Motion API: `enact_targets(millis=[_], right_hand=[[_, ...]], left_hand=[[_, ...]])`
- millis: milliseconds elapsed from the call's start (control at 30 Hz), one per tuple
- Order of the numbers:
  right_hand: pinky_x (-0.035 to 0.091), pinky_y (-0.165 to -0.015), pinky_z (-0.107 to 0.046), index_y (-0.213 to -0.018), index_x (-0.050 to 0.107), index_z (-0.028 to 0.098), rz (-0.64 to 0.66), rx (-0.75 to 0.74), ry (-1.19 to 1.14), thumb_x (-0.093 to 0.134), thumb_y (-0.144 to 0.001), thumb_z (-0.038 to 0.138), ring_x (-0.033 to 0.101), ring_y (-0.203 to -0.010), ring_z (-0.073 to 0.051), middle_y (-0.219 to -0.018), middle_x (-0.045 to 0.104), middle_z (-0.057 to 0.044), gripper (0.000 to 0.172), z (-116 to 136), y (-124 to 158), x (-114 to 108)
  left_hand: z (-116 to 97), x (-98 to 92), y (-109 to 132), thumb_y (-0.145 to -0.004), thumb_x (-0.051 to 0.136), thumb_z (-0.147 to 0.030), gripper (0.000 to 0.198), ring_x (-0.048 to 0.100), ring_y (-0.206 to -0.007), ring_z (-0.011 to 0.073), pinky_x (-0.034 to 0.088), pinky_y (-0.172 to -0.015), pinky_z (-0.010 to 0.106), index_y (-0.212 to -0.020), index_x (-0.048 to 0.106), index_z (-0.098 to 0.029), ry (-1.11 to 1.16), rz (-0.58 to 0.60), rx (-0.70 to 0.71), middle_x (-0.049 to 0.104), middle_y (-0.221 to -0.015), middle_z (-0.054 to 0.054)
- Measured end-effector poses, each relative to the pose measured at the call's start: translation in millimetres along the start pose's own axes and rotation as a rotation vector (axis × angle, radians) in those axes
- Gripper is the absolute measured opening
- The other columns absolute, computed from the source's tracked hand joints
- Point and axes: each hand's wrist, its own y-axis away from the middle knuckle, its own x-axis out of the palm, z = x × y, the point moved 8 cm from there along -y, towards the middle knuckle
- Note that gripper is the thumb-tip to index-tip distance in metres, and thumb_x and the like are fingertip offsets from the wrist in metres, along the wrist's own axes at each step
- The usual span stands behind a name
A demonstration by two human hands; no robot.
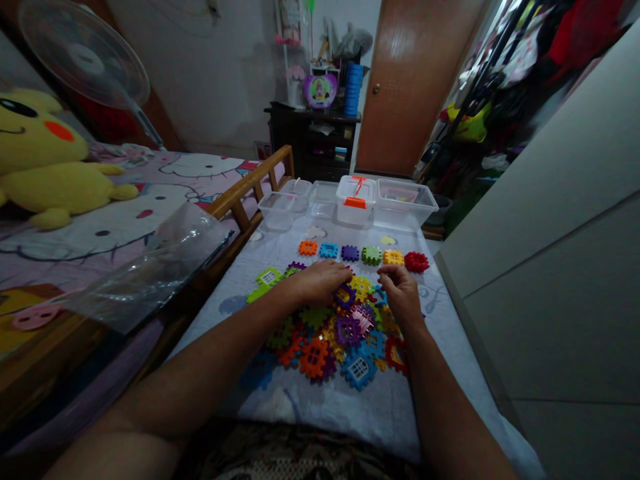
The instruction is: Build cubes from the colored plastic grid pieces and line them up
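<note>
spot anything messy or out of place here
Nothing looks damaged. The coloured tiles under the left hand and right hand lie in a jumbled, overlapping heap, unlike the six set in a neat row beyond. A crumpled clear plastic bag sags over the wooden bed rail at left.

Block pile (340, 333) fills the mid, clear boxes (400, 203) shut the back, wood rail (250, 190) the left; rt cloth (460, 340) is free.

A surface (440, 373) is covered by a pale printed sheet. A heap of coloured plastic tiles (330, 333) is spread over its middle. A row of six tiles (363, 255) is laid beyond it, and clear plastic boxes (403, 203) are set along the far edge.
</note>
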Motion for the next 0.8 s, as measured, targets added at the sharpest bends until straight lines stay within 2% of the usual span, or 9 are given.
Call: enact_targets(millis=[167,233,433,567,700,800], right_hand=[[0.044,-0.063,-0.03,-0.087,0.062,0.021,-0.004,0.004,-0.003,0.06,-0.076,0.038,0.055,-0.068,-0.017,-0.077,0.061,-0.001,0.02,1,0,0],[0.043,-0.062,-0.03,-0.086,0.062,0.021,-0.007,0.007,-0.013,0.06,-0.076,0.037,0.055,-0.068,-0.016,-0.076,0.06,0.0,0.019,1,1,-1],[0.044,-0.063,-0.03,-0.086,0.063,0.021,-0.002,-0.003,-0.01,0.06,-0.077,0.036,0.055,-0.068,-0.016,-0.076,0.061,-0.001,0.018,-1,0,-1],[0.044,-0.063,-0.03,-0.087,0.063,0.021,0.002,-0.006,-0.002,0.061,-0.076,0.036,0.056,-0.068,-0.017,-0.077,0.062,-0.001,0.019,-2,-1,-1],[0.043,-0.062,-0.03,-0.085,0.063,0.022,-0.013,-0.006,-0.004,0.06,-0.077,0.037,0.055,-0.067,-0.017,-0.076,0.062,-0.001,0.018,0,-1,-2],[0.044,-0.062,-0.03,-0.084,0.063,0.022,-0.025,-0.001,-0.023,0.061,-0.076,0.036,0.056,-0.067,-0.017,-0.075,0.061,0.0,0.017,0,-1,-5]], left_hand=[[1,8.4,-3,-0.068,0.072,-0.02,0.058,0.052,-0.119,0.0277,0.042,-0.099,0.037,-0.124,0.056,-0.022,-0.045,0.061,-0.024,0.061,-0.127,0.009],[-3,9.9,-6,-0.067,0.074,-0.024,0.058,0.051,-0.119,0.029,0.043,-0.099,0.038,-0.123,0.058,-0.021,-0.052,0.07,-0.026,0.061,-0.128,0.01],[-14,7.7,-14,-0.064,0.075,-0.023,0.031,0.057,-0.107,0.0314,0.046,-0.093,0.041,-0.095,0.069,-0.018,-0.082,0.085,-0.019,0.067,-0.112,0.014],[-17,6.6,-18,-0.064,0.074,-0.021,0.026,0.059,-0.1,0.0307,0.047,-0.088,0.04,-0.089,0.07,-0.017,-0.097,0.078,-0.023,0.068,-0.105,0.014],[-14,2.7,-15,-0.065,0.074,-0.028,0.029,0.059,-0.098,0.03,0.047,-0.086,0.039,-0.091,0.07,-0.017,-0.097,0.017,0.014,0.067,-0.101,0.013],[5,-10.3,-3,-0.067,0.073,-0.032,0.038,0.057,-0.102,0.0277,0.046,-0.089,0.036,-0.102,0.067,-0.019,-0.029,-0.096,0.022,0.064,-0.106,0.01]])
